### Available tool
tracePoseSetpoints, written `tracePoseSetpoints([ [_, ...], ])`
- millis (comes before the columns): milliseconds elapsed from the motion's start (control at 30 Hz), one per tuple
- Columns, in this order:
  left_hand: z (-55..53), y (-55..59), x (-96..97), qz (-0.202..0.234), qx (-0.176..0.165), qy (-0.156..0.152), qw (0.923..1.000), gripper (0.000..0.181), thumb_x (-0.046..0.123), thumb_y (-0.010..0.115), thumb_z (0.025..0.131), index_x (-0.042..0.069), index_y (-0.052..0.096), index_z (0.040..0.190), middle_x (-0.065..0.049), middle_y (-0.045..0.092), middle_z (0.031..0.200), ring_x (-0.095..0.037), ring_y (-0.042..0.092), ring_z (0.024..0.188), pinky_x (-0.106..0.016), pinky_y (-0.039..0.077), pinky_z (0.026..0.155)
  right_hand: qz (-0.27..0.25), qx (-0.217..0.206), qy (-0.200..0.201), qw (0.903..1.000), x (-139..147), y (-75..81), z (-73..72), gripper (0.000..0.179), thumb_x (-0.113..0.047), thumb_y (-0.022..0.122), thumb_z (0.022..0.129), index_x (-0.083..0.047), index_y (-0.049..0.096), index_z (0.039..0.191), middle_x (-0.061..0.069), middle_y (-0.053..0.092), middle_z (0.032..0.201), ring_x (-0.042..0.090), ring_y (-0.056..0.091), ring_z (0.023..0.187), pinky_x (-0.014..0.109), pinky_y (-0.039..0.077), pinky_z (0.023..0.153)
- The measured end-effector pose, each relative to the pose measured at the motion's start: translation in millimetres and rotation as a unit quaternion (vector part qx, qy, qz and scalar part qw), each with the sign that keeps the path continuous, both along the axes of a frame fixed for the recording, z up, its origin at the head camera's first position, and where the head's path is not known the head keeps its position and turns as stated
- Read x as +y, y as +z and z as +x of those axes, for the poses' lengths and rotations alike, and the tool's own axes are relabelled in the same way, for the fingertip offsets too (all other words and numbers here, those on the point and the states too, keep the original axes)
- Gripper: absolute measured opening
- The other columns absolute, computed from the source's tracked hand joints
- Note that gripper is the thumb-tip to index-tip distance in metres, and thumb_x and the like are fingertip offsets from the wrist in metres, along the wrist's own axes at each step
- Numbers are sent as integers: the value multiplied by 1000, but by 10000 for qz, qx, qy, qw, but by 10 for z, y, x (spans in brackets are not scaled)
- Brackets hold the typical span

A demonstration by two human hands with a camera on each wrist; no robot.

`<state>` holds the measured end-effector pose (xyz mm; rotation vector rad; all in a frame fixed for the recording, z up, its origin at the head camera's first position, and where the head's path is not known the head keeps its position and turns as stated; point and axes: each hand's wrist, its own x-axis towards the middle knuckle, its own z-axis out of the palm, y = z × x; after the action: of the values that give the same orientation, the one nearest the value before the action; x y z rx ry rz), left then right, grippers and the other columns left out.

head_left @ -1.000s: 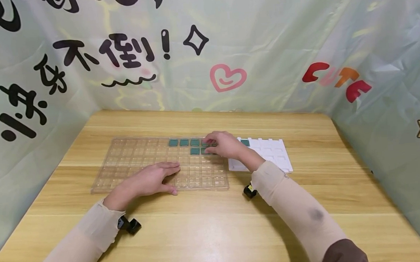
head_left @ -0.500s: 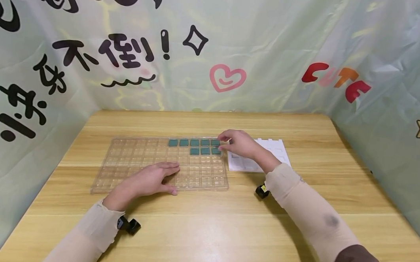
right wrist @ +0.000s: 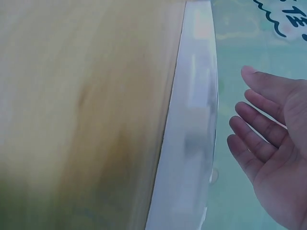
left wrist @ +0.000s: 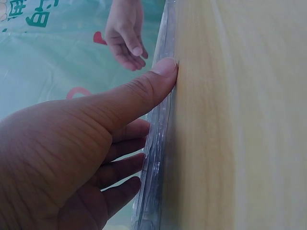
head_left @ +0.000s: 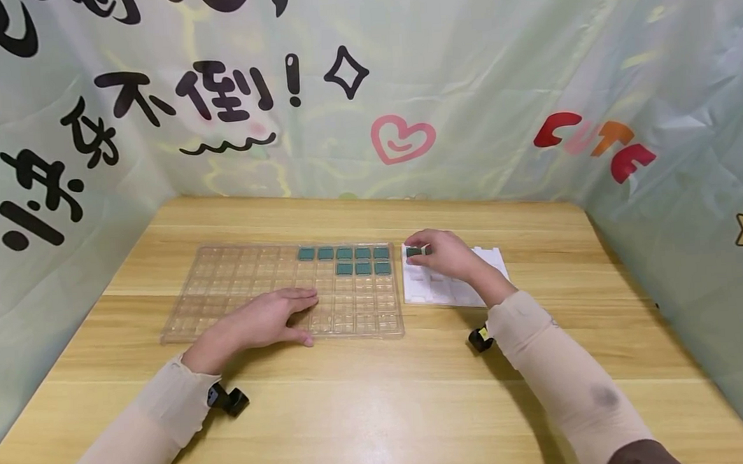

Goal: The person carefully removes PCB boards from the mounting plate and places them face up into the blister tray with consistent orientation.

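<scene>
My left hand (head_left: 265, 318) rests on the clear plastic compartment tray (head_left: 235, 271), its fingers extended over the cells. In the left wrist view the thumb (left wrist: 164, 68) touches the tray's near edge. Small flat green squares (head_left: 363, 253) sit in the tray's two farthest rows, toward the right. Over the white tray (head_left: 489, 259), my right hand (head_left: 448, 254) reaches to the far left corner. A green square (head_left: 413, 252) shows between its thumb and fingers, and part of another lies beside it. The right wrist view shows that hand's thumb and fingers apart, with nothing held.
Both trays lie side by side on a wooden table (head_left: 355, 394), the white one to the right. A printed cloth backdrop (head_left: 477, 79) stands around the table's back and sides. Each wrist wears a small black camera (head_left: 229, 398).
My right hand has moved right from the clear tray to the white tray's far left corner, uncovering the rightmost green squares in the clear tray. The left hand has stayed put.
</scene>
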<state>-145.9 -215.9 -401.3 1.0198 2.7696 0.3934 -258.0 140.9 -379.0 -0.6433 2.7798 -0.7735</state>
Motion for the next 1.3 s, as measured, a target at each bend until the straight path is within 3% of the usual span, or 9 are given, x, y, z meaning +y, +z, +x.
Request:
tracePoseSetpoints([
  [433,-5,-7,0,3,5,13,10000,87,58,67,83,-1,47,143,-14,41,151,-34,38,138,-49,32,112,258,-29,-70,9996,235,-54,-62,46,-23,70,93,-9,59,135,13,58,135,32,51,126,51,41,104],
  [667,-4,-5,0,-12,-36,59,10000,87,59,67,83,0,47,144,-13,40,151,-34,37,138,-49,31,112,310,-265,-266,9988,281,-71,-71,48,-25,70,93,-12,57,137,12,53,141,34,46,130,53,39,105],
  [1300,-7,-4,5,-23,-21,13,10000,87,58,68,83,-1,46,144,-14,40,151,-34,37,138,-48,32,112,474,-222,-363,9980,363,-117,-143,44,-26,69,93,-11,61,133,16,55,136,34,51,123,53,42,102],
])
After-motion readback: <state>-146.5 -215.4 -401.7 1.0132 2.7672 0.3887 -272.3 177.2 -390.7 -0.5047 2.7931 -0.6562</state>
